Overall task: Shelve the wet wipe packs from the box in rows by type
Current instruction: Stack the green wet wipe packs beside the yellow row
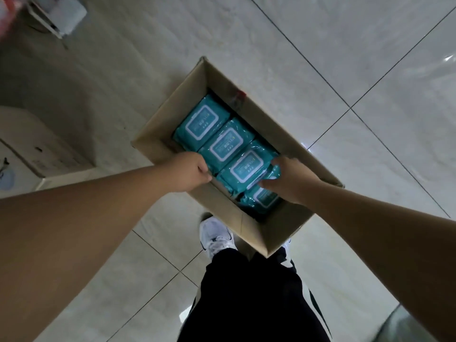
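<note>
An open cardboard box (271, 233) stands on the tiled floor in front of my feet. Inside lie several teal wet wipe packs with white-framed lids, in a row from far left to near right. My right hand (288, 180) grips the right end of the third pack (246, 170), which is tilted up above a lower pack (261, 199). My left hand (190, 171) is closed at the box's left wall, its fingers curled at that same pack's left end. Two more packs (225, 144) lie flat farther back.
A beige cabinet or carton (37, 149) stands on the left. A grey object (61, 18) sits at the top left. My white shoe (216, 236) and dark trousers are below the box. Glossy tiles stretch to the right.
</note>
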`<action>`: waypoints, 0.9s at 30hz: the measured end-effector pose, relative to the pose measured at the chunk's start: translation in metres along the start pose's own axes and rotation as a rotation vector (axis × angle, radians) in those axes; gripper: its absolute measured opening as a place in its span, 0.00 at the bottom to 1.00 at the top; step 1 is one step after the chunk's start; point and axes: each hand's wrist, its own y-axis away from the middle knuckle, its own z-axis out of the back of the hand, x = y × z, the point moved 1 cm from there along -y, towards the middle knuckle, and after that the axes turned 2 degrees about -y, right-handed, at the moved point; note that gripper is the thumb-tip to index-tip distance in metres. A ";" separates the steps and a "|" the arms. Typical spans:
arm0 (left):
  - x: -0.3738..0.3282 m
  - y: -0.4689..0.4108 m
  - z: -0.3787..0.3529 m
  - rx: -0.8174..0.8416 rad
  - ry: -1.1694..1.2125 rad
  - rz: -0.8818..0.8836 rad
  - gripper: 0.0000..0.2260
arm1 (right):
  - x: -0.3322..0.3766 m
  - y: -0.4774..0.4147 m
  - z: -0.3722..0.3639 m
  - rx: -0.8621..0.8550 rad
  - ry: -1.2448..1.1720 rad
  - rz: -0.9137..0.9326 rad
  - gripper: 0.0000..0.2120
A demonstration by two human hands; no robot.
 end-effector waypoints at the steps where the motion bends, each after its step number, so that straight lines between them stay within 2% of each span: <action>1: 0.003 -0.011 -0.004 -0.013 -0.001 0.005 0.14 | 0.000 -0.014 -0.004 -0.004 -0.005 -0.012 0.39; 3: 0.010 -0.032 -0.011 -0.035 -0.018 0.005 0.15 | 0.003 -0.040 -0.014 0.013 -0.031 -0.028 0.42; 6: 0.015 -0.060 -0.020 -0.050 -0.049 -0.004 0.23 | 0.009 -0.074 -0.026 0.020 -0.025 -0.027 0.46; 10: 0.021 -0.090 -0.030 -0.064 0.019 -0.044 0.26 | 0.009 -0.104 -0.040 0.005 0.077 -0.052 0.50; 13: 0.026 -0.105 -0.036 -0.082 0.047 -0.031 0.32 | 0.008 -0.118 -0.043 -0.001 0.069 -0.087 0.51; 16: 0.028 -0.115 -0.041 -0.104 0.028 0.012 0.40 | 0.002 -0.135 -0.046 0.036 -0.021 -0.083 0.42; 18: 0.028 -0.119 -0.045 -0.128 0.018 0.034 0.41 | -0.001 -0.145 -0.050 0.050 -0.058 -0.068 0.37; 24: 0.027 -0.128 -0.053 -0.202 0.065 0.077 0.40 | -0.005 -0.158 -0.058 0.028 -0.096 -0.056 0.32; 27: 0.030 -0.135 -0.049 -0.190 0.046 0.094 0.38 | -0.008 -0.163 -0.059 0.012 -0.122 -0.068 0.32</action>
